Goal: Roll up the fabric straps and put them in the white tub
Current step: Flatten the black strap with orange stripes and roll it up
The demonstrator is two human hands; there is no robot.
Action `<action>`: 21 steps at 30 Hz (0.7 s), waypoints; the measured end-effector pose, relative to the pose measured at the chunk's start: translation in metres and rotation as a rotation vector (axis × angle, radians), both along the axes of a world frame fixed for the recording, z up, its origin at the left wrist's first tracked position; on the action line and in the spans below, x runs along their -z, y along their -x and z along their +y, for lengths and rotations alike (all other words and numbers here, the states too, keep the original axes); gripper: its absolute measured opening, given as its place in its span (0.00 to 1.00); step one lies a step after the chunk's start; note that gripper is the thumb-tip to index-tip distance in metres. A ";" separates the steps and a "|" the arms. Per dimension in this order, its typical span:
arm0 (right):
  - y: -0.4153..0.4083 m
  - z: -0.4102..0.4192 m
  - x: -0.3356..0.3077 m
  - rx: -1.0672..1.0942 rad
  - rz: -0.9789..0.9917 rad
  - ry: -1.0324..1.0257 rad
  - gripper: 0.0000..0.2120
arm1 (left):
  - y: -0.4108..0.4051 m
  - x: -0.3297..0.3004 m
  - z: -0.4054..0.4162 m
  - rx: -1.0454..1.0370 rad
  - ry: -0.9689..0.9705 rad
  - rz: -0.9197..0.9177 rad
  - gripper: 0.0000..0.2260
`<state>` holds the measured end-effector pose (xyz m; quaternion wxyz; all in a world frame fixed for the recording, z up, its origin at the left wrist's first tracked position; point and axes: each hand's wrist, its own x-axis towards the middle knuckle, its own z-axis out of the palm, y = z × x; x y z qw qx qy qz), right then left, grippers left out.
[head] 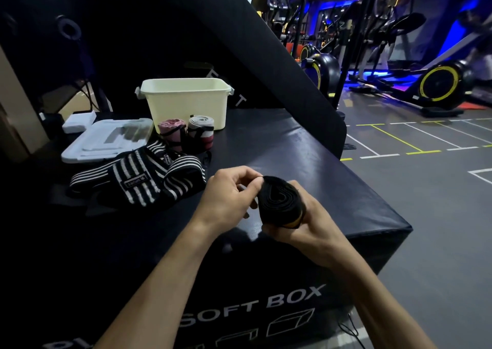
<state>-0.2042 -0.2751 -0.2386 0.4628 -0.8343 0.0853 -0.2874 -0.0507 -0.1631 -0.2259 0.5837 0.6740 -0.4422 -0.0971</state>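
Note:
A black fabric strap point(281, 202), rolled into a thick coil with a yellow edge showing, sits upright in my right hand point(300, 231), which grips it from below. My left hand point(231, 197) pinches the strap's loose end at the coil's top left. Two rolled straps, one pink point(171, 133) and one grey and pink point(201, 131), stand in front of the white tub point(186, 102) at the back of the black soft box point(306, 162). Unrolled black and white striped straps point(138, 178) lie in a heap to the left of my hands.
A clear plastic lid point(103, 139) and a small white box point(80, 121) lie left of the tub. A black padded panel point(266, 42) leans behind the box. The box's right edge drops to the gym floor point(426, 202), with exercise bikes point(439, 82) beyond.

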 end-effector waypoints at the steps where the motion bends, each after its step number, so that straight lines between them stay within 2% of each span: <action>1: 0.003 0.002 -0.002 -0.023 0.016 0.021 0.23 | -0.001 0.001 -0.002 0.015 -0.012 0.074 0.09; 3: 0.007 0.017 -0.010 -0.197 0.069 0.098 0.26 | -0.006 0.005 -0.008 -0.009 -0.036 0.171 0.14; 5: 0.005 0.044 -0.012 -0.457 0.104 0.146 0.31 | -0.017 0.010 -0.012 -0.037 -0.094 0.158 0.16; 6: 0.000 0.050 -0.012 -0.485 0.079 0.154 0.31 | -0.021 0.011 -0.014 -0.007 -0.112 0.135 0.16; 9: -0.006 0.023 -0.016 -0.166 -0.098 0.074 0.25 | -0.024 0.004 -0.009 0.056 -0.046 0.183 0.14; 11: 0.003 -0.006 -0.017 -0.024 -0.117 0.007 0.22 | -0.021 -0.004 0.000 0.086 0.028 0.267 0.13; 13: 0.010 -0.021 -0.012 -0.002 -0.090 -0.018 0.21 | -0.017 -0.011 0.006 0.170 0.059 0.324 0.13; 17: 0.007 -0.015 -0.007 -0.085 -0.023 0.027 0.23 | -0.004 -0.018 0.012 0.350 0.015 0.317 0.10; 21: 0.013 -0.017 -0.007 -0.107 -0.001 -0.012 0.27 | 0.005 -0.015 0.009 0.349 -0.001 0.317 0.10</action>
